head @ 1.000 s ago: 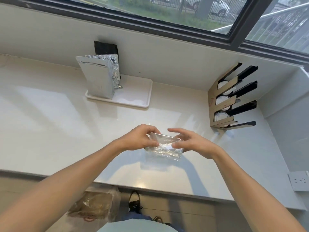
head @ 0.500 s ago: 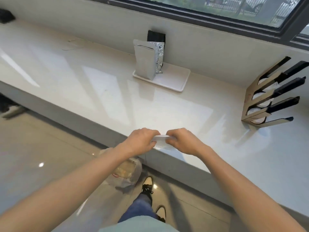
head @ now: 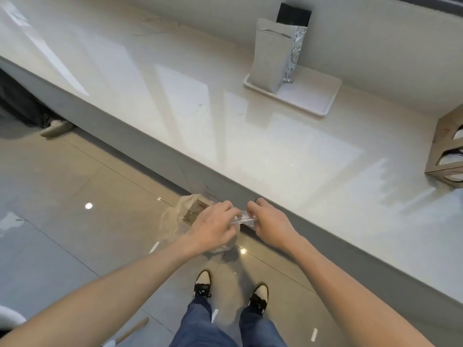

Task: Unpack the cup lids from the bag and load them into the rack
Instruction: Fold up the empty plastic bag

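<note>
While held over the floor: a clear bag (head: 242, 219) is pinched between both hands, off the counter (head: 250, 136) edge.
Left hand (head: 213, 227): fingers curled onto the bag.
Right hand (head: 269, 225): fingers curled onto it.
Contents: probably emptied; unclear.
Advice: the film should be crumpled tight.
Rack (head: 448, 151): lids already loaded.

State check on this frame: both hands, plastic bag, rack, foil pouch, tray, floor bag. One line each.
left hand: fingers curled, pinching the plastic bag
right hand: fingers curled, pinching the other end
plastic bag: crumpled, held between the hands above the floor
rack: on the counter, lids in its visible slots
foil pouch: upright on the tray, top open
tray: flat on the counter
floor bag: slumped against the counter base
</note>
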